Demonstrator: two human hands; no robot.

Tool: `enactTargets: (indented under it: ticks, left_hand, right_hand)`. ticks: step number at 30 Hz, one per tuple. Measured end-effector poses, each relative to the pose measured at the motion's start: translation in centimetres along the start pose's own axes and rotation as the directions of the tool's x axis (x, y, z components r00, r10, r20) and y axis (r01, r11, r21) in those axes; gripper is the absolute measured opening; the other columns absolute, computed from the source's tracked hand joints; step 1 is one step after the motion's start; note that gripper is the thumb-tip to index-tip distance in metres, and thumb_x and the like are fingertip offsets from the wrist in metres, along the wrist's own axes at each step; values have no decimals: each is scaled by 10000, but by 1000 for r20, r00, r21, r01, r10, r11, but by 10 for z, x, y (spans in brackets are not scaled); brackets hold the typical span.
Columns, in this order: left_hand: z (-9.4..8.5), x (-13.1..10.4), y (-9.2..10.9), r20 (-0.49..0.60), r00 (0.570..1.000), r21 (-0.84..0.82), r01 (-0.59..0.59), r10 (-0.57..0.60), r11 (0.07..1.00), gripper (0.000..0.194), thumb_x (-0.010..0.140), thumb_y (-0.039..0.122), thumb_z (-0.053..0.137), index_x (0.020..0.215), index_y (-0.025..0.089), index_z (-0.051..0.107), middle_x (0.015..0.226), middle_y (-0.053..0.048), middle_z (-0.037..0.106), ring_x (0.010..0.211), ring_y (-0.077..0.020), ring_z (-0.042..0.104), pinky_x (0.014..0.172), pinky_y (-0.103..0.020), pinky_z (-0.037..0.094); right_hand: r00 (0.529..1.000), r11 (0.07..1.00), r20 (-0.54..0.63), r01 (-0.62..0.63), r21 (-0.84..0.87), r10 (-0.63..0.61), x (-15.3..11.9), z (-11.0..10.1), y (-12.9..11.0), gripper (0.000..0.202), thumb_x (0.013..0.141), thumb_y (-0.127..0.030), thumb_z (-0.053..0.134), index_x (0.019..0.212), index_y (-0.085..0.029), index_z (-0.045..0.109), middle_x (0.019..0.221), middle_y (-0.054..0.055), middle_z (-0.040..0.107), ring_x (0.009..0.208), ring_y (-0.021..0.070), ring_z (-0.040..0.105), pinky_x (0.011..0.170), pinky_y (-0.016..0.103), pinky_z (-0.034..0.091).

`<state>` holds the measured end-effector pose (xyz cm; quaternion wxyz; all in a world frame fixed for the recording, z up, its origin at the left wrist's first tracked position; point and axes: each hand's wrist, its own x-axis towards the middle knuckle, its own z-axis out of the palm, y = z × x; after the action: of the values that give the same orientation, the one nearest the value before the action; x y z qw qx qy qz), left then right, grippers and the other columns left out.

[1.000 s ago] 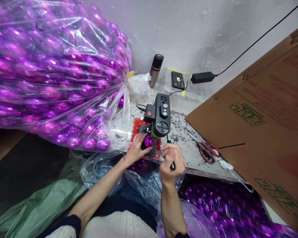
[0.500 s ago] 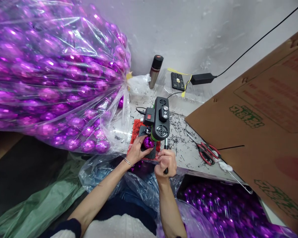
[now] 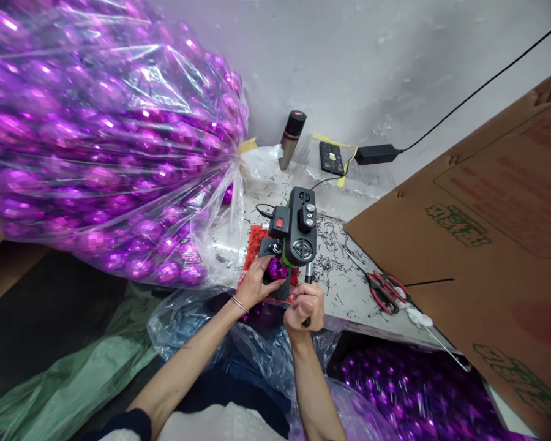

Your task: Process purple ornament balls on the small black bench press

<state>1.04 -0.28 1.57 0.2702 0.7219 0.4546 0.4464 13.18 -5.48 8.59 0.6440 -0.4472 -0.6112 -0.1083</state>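
Note:
My left hand (image 3: 255, 283) is closed around a shiny purple bauble (image 3: 277, 268), thumb on the near side and fingers on the far side. The bauble sits under the head of a small black bench drill press (image 3: 302, 225), over its dark base. A red switch shows on the machine's side box. My right hand (image 3: 305, 306) wraps round the black grip of the lever (image 3: 308, 273) at the machine's right side. Beneath the machine lies a red mat (image 3: 252, 242). The contact between the machine's tip and the bauble is hidden.
A huge clear bag of purple baubles (image 3: 119, 159) stands at left. Behind are a flask (image 3: 292, 139), a phone (image 3: 331, 158) and a power adapter (image 3: 376, 154). Black scraps litter the table right of the machine. Scissors (image 3: 386, 289) lie beside a cardboard box (image 3: 477, 245); more baubles (image 3: 408, 380) fill a container below.
The whole view has shifted slightly, so everything appears a little lower and to the right. Both hands keep their holds on the bauble and the lever.

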Motion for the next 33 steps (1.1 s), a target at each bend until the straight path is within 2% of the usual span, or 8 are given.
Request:
enactTargets:
  ticks: [7,13,17,20,24,26,29,33]
  left_hand:
    - [0,3,5,26,1000,-28,14,-14,1000,606,871,416,808,1391,219,567,1321,-135,705,1269,-305,674,1154,-535,504]
    - [-4,-4,9,53,999,-6,-9,10,1000,684,868,444,811,1446,213,529,1374,-156,685,1323,-321,647,1167,-558,497]
    - [-29,-35,18,169,968,61,-198,186,978,741,894,522,764,1499,203,480,1442,-194,647,1431,-343,567,1241,-615,399]
    - [-61,-42,21,197,959,113,-228,203,967,831,860,667,729,1505,200,491,1450,-202,645,1402,-360,589,1221,-609,426]
    - [-107,2,3,91,996,310,-40,13,950,416,1070,372,437,1408,192,601,1305,-157,727,1244,-282,683,1126,-494,526]
    - [-128,34,-10,44,990,474,96,-133,875,403,1045,239,401,1370,151,622,1265,-178,724,1204,-295,682,1081,-485,538]
    - [-150,70,-22,-66,942,691,281,-328,666,484,944,52,385,1379,74,596,1260,-241,684,1208,-345,647,1051,-508,503]
    - [-163,89,-24,-183,890,765,395,-417,508,454,962,122,464,1398,43,562,1285,-291,635,1211,-402,615,1016,-515,481]
  right_hand:
    - [997,997,51,61,43,-63,-5,0,6,368,1060,-194,381,710,-214,493,739,-26,571,639,108,587,746,331,509]
    - [990,987,-32,-136,90,139,36,-5,-18,388,1029,-163,447,648,-210,504,664,-23,539,615,116,559,594,279,429]
    - [985,980,-5,-171,106,172,56,-9,-31,403,1023,-169,477,623,-211,507,625,-19,529,607,128,564,566,284,414]
    - [988,984,-2,-155,90,155,50,-8,-30,406,1030,-188,472,627,-213,516,629,-15,544,609,129,565,573,289,415]
    - [991,987,-1,-137,82,137,38,-7,-25,389,1028,-190,476,643,-211,529,655,-13,576,625,129,576,592,290,423]
    - [992,989,-2,-129,78,130,36,-7,-24,378,1026,-199,482,652,-210,535,665,-12,584,630,132,582,594,292,428]
    - [993,990,4,-121,70,121,37,-7,-25,375,1028,-202,476,658,-212,535,659,-13,576,633,137,586,597,296,432]
    - [992,990,2,-123,70,123,37,-6,-26,377,1029,-186,462,659,-214,530,665,-5,577,631,141,585,594,304,429]
